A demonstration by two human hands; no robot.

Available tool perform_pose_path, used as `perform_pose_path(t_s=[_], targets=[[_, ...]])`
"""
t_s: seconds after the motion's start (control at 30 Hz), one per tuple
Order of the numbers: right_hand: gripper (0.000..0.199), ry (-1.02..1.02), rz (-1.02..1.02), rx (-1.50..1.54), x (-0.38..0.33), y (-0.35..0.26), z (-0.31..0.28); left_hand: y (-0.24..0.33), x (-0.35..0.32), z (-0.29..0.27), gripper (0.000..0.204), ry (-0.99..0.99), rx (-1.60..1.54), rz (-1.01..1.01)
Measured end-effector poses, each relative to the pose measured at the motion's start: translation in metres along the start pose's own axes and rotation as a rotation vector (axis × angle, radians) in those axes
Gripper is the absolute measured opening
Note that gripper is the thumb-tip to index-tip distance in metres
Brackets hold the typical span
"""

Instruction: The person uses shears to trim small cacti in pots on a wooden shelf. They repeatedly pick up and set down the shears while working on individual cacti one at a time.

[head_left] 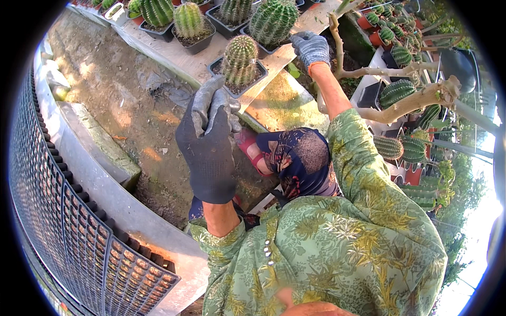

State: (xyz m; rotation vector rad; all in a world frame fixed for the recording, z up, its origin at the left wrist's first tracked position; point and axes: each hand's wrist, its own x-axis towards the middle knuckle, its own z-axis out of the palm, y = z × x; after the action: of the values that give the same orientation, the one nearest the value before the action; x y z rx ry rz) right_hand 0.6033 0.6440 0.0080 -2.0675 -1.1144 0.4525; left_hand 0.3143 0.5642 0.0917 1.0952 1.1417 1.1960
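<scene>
My left hand (206, 150), in a dark glove with grey-coated fingers, is raised in front of a round, spiny cactus (240, 60) in a square black pot (254, 87). Its fingers are bent and pressed together. Something grey and shiny shows beside the fingertips, too unclear to name. My right hand (312, 48), in a grey knit glove with an orange cuff, lies at the edge of a wooden board (276, 62), fingers extended. It is close to a larger green cactus (273, 22); whether it touches that cactus's pot is unclear.
More potted cacti (188, 23) line the board. A bare, cut branch (406, 105) juts out at right, with rows of cacti (414, 150) behind it. Black cell trays (79, 210) stand at left beside a pale ledge (153, 224). A concrete block (100, 139) lies on the dirt ground.
</scene>
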Motion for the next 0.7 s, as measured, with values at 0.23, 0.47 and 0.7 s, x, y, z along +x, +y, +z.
perform_pose_path(t_s=[0.23,0.47,0.7], targets=[[0.021,0.066,-0.228,-0.277,0.004,0.005,0.005,-0.002,0.000,0.001,0.026,-0.001,0.017,0.014],[0.021,0.047,-0.171,-0.248,0.009,0.009,0.009,0.002,0.001,0.001,0.027,-0.008,0.035,0.006],[0.019,-0.055,0.044,0.108,-0.004,-0.007,-0.004,0.002,0.001,0.001,0.027,0.001,0.051,0.021]])
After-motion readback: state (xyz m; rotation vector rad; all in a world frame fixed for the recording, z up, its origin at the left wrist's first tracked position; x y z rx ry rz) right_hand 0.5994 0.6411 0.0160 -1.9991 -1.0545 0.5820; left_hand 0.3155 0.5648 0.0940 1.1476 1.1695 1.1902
